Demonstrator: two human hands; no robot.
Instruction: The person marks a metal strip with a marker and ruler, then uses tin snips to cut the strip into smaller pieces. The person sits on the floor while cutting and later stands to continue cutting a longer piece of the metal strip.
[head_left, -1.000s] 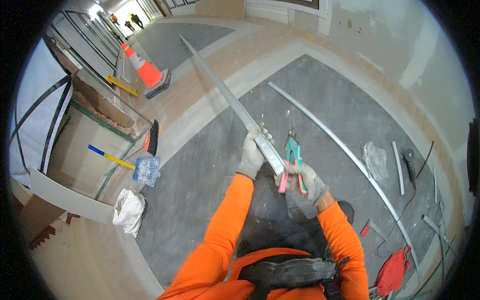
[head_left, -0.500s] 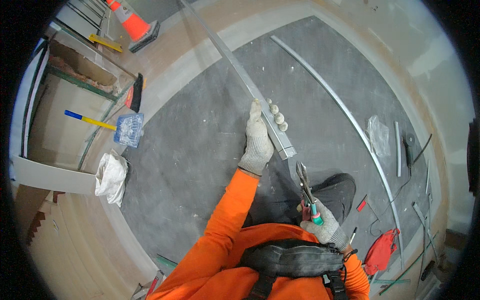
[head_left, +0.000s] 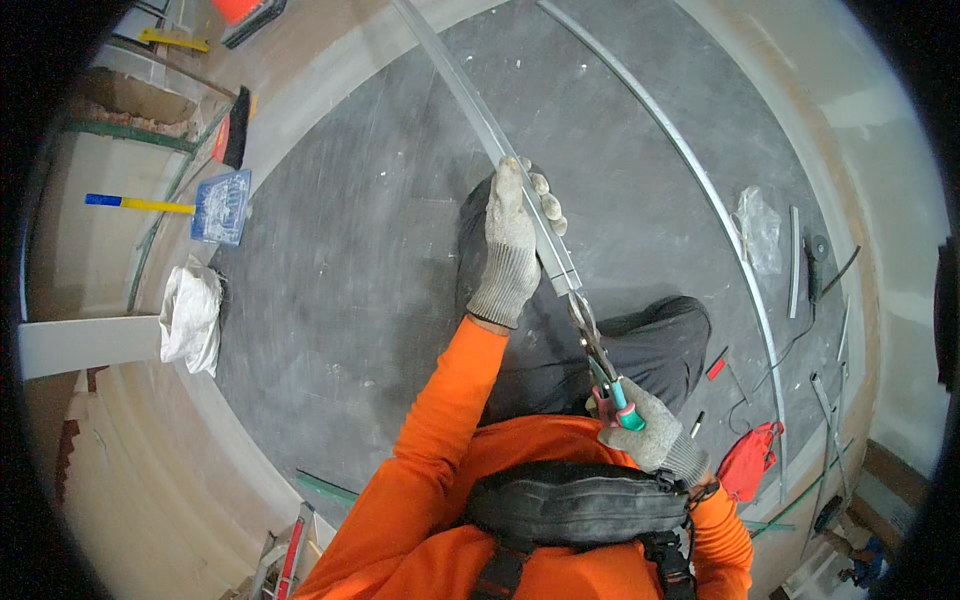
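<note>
Here the long metal stud [head_left: 470,95] runs up and away from the gloved left hand [head_left: 510,250], whose fingers wrap its near end. It looks light, stiff yet whippy, with sharp edges, so best held close to the cut. Just below those fingers, the right hand [head_left: 645,430] clasps tin snips [head_left: 600,365], their blades meeting the stud's end.

The long metal strip [head_left: 470,95] runs out past the top edge, so its far end is unseen. The snips' [head_left: 598,362] handles vanish inside the gloved right hand [head_left: 645,435]. Small objects by the red bag [head_left: 750,460] are too small to identify.
</note>
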